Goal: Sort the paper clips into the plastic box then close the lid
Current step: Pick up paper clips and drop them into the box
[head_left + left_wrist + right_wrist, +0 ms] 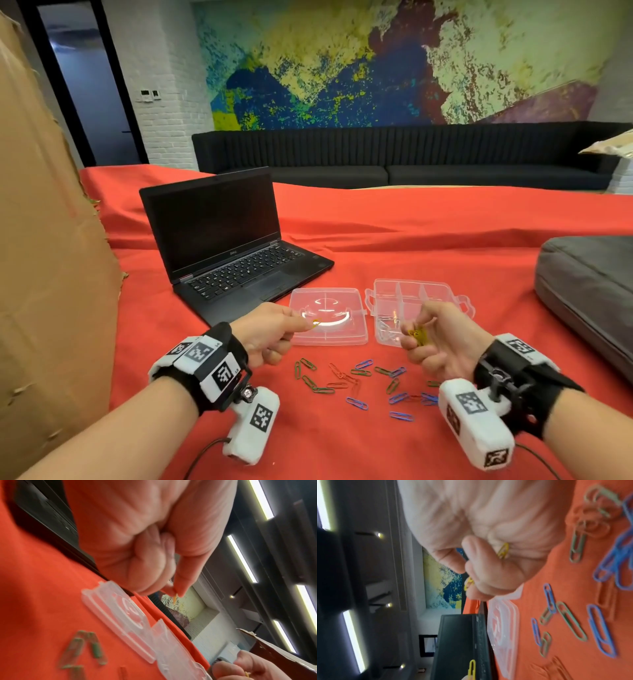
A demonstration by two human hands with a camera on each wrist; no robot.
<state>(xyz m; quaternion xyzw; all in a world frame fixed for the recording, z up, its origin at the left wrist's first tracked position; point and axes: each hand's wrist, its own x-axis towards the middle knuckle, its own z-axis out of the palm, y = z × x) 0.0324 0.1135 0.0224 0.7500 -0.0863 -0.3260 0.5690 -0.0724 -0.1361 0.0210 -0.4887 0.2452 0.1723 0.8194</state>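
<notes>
A clear plastic box (pixel 416 291) with several compartments lies open on the red cloth, its lid (pixel 329 337) flat to the left. Pale clips (pixel 387 327) lie in its near-left compartment. My left hand (pixel 306 323) pinches one yellow paper clip (pixel 317 322) between thumb and forefinger above the lid; the left wrist view shows that yellow clip (pixel 174 599) at the fingertips. My right hand (pixel 412 337) grips a bunch of yellow clips (pixel 418 335) over the box's near edge, and these yellow clips (pixel 503 551) show in the curled fingers. Green, blue and red loose clips (pixel 359 380) lie scattered in front of the box.
An open black laptop (pixel 233 246) stands just behind and left of the lid. A tall cardboard sheet (pixel 44 240) rises on the left, and a grey cushion (pixel 589 291) lies at the right. A dark sofa (pixel 394 154) runs along the far wall.
</notes>
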